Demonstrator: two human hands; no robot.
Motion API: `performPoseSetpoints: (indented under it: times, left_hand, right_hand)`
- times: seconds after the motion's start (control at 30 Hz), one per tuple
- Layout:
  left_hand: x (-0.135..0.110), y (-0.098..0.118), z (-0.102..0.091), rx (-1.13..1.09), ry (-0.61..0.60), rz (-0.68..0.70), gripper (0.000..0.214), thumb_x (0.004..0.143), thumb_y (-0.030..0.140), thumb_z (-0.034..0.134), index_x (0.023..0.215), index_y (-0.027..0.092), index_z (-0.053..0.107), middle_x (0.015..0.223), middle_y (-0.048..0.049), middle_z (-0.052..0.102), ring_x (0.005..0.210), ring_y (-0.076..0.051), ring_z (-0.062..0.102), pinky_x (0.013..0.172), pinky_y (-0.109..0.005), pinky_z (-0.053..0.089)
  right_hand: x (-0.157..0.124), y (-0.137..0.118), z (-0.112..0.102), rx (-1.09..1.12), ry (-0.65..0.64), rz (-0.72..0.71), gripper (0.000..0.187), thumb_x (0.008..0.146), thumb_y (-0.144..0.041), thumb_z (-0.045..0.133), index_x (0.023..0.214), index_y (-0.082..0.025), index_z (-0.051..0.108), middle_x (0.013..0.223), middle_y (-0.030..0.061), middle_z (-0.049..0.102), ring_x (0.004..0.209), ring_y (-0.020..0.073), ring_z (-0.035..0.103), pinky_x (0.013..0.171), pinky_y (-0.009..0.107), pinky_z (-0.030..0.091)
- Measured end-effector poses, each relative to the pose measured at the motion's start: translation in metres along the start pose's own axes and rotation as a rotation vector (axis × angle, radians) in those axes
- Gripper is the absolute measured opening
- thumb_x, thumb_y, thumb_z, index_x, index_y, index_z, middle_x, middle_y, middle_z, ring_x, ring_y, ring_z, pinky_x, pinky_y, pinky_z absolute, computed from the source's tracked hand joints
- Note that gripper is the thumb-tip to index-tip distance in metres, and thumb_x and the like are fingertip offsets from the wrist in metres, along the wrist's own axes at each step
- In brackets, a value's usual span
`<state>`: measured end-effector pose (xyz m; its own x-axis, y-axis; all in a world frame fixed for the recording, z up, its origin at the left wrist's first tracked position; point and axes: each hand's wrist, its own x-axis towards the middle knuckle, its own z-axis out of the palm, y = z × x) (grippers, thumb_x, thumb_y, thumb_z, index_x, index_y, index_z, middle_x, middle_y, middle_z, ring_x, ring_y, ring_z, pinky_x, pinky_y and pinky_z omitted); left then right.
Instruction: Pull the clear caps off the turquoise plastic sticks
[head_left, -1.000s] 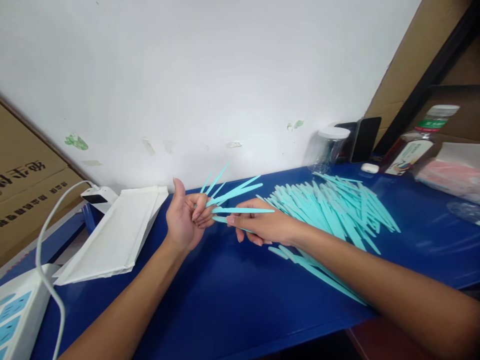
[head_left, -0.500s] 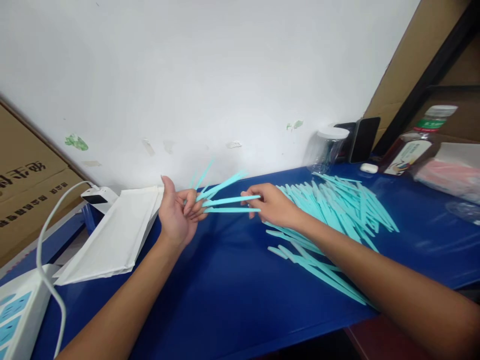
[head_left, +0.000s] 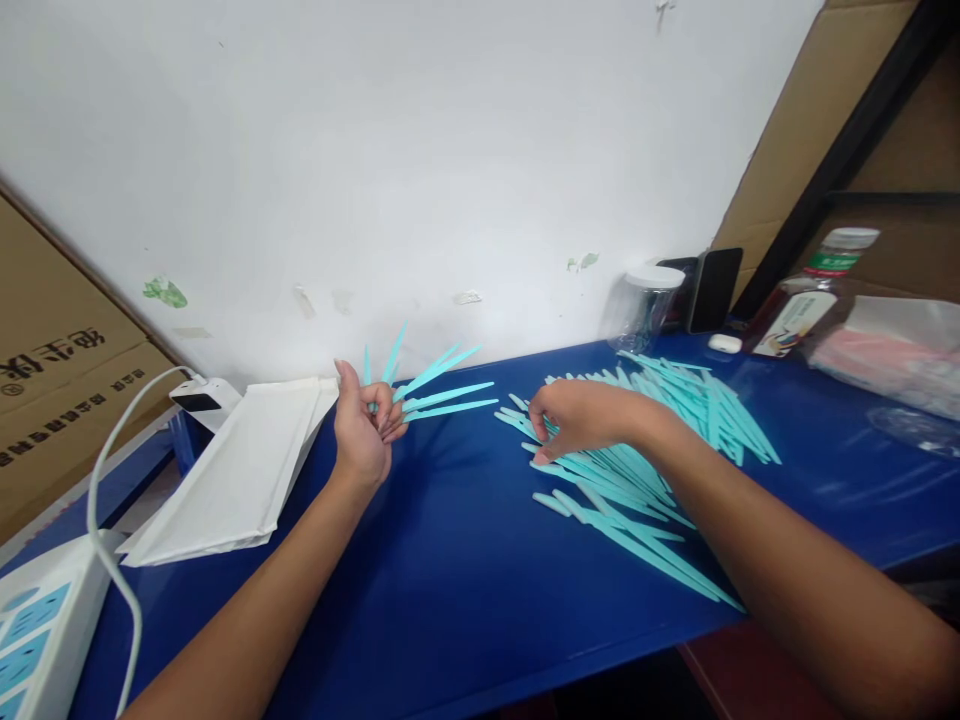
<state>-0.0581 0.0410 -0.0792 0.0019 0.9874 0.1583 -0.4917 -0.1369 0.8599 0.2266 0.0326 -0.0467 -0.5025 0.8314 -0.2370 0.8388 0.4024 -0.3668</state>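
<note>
My left hand [head_left: 364, 430] is closed on a fan of several thin turquoise plastic sticks [head_left: 435, 385] that point up and to the right, above the blue table [head_left: 450, 590]. My right hand [head_left: 581, 415] rests on the near left edge of a large loose pile of the same turquoise sticks [head_left: 660, 440], its fingers curled down and pinching at the sticks there. I cannot tell whether a stick is gripped between them. The two hands are well apart.
A stack of white paper bags [head_left: 240, 470] lies left of my left hand. A white power strip [head_left: 37, 630] with a cable sits at the near left. A clear jar [head_left: 645, 300], a phone, an earbud case and a bottle [head_left: 802, 300] stand at the back right; cardboard boxes flank both sides.
My right hand let go of the stick it passed into the left hand's fan and moved right, down onto the pile. My left hand kept its bundle and drifted slightly left.
</note>
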Motion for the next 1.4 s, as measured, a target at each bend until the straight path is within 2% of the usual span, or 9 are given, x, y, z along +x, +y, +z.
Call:
performPoseSetpoints:
  times: [0.13, 0.33, 0.6, 0.67, 0.8, 0.93, 1.03, 1.17, 1.4]
  left_hand:
    - [0.0, -0.004, 0.001, 0.102, -0.007, 0.051, 0.08, 0.094, 0.081, 0.042, 0.045, 0.018, 0.035, 0.046, 0.005, 0.019, 0.038, -0.006, 0.023, 0.039, -0.021, 0.016]
    - [0.0, -0.008, 0.002, 0.221, 0.024, 0.105, 0.082, 0.087, 0.089, 0.042, 0.044, 0.02, 0.033, 0.045, 0.0056, 0.017, 0.039, -0.006, 0.019, 0.039, -0.022, 0.014]
    - [-0.002, -0.011, 0.004, 0.222, -0.008, 0.091, 0.083, 0.085, 0.092, 0.04, 0.042, 0.02, 0.035, 0.044, 0.0044, 0.02, 0.039, -0.007, 0.019, 0.04, -0.024, 0.014]
    - [-0.002, -0.012, 0.004, 0.219, -0.016, 0.091, 0.083, 0.085, 0.092, 0.041, 0.042, 0.02, 0.036, 0.044, 0.0042, 0.02, 0.039, -0.007, 0.02, 0.04, -0.024, 0.014]
    - [-0.003, -0.012, 0.005, 0.214, -0.014, 0.09, 0.083, 0.085, 0.091, 0.042, 0.042, 0.02, 0.036, 0.044, 0.004, 0.021, 0.04, -0.007, 0.02, 0.041, -0.024, 0.014]
    - [-0.005, -0.013, 0.008, 0.216, -0.023, 0.074, 0.084, 0.084, 0.093, 0.039, 0.042, 0.02, 0.037, 0.044, 0.0039, 0.02, 0.04, -0.008, 0.02, 0.041, -0.025, 0.014]
    - [-0.008, -0.014, 0.011, 0.225, -0.044, 0.066, 0.085, 0.084, 0.094, 0.037, 0.042, 0.02, 0.037, 0.045, 0.0035, 0.02, 0.04, -0.009, 0.021, 0.042, -0.026, 0.015]
    - [-0.011, -0.019, 0.011, 0.289, -0.065, 0.115, 0.084, 0.087, 0.091, 0.037, 0.043, 0.02, 0.039, 0.045, 0.0026, 0.023, 0.041, -0.009, 0.022, 0.043, -0.027, 0.015]
    - [-0.016, -0.027, 0.008, 0.398, -0.146, 0.197, 0.08, 0.098, 0.079, 0.03, 0.046, 0.02, 0.042, 0.046, 0.0008, 0.027, 0.043, -0.011, 0.028, 0.045, -0.029, 0.017]
  right_hand:
    - [0.001, 0.001, -0.001, -0.024, -0.076, 0.081, 0.03, 0.078, -0.047, 0.084, 0.078, -0.019, 0.074, 0.081, 0.0072, 0.072, 0.068, 0.0201, 0.061, 0.056, 0.031, 0.034]
    - [0.003, -0.002, -0.001, -0.049, -0.121, 0.129, 0.023, 0.084, -0.041, 0.08, 0.088, -0.018, 0.076, 0.089, 0.007, 0.075, 0.076, 0.0216, 0.066, 0.061, 0.03, 0.038]
    - [0.007, -0.006, 0.009, 0.041, -0.115, -0.073, 0.02, 0.094, -0.034, 0.065, 0.082, -0.018, 0.07, 0.067, 0.0031, 0.067, 0.06, 0.0165, 0.056, 0.057, 0.03, 0.038]
    - [0.007, -0.006, 0.009, 0.118, -0.04, -0.129, 0.021, 0.096, -0.036, 0.063, 0.086, -0.018, 0.068, 0.071, 0.0033, 0.068, 0.06, 0.016, 0.055, 0.056, 0.029, 0.038]
    - [0.007, -0.01, 0.008, 0.329, 0.283, -0.211, 0.027, 0.104, -0.045, 0.054, 0.1, -0.02, 0.061, 0.087, 0.0053, 0.073, 0.069, 0.0164, 0.062, 0.059, 0.027, 0.041]
    - [0.008, -0.025, 0.012, 0.659, 0.422, -0.289, 0.026, 0.107, -0.047, 0.049, 0.104, -0.021, 0.054, 0.074, -0.002, 0.064, 0.055, 0.0126, 0.06, 0.055, 0.025, 0.045]
    - [0.011, -0.037, 0.02, 0.715, 0.425, -0.288, 0.023, 0.105, -0.041, 0.054, 0.101, -0.019, 0.06, 0.075, -0.0021, 0.063, 0.051, 0.0096, 0.055, 0.051, 0.023, 0.042]
    - [0.012, -0.047, 0.03, 0.7, 0.365, -0.315, 0.015, 0.101, -0.026, 0.059, 0.109, -0.017, 0.068, 0.087, 0.0029, 0.073, 0.065, 0.0113, 0.061, 0.056, 0.023, 0.045]
    - [0.012, -0.055, 0.038, 0.878, 0.268, -0.254, 0.012, 0.096, -0.025, 0.067, 0.102, -0.015, 0.069, 0.093, 0.0053, 0.08, 0.051, 0.0103, 0.065, 0.045, 0.022, 0.048]
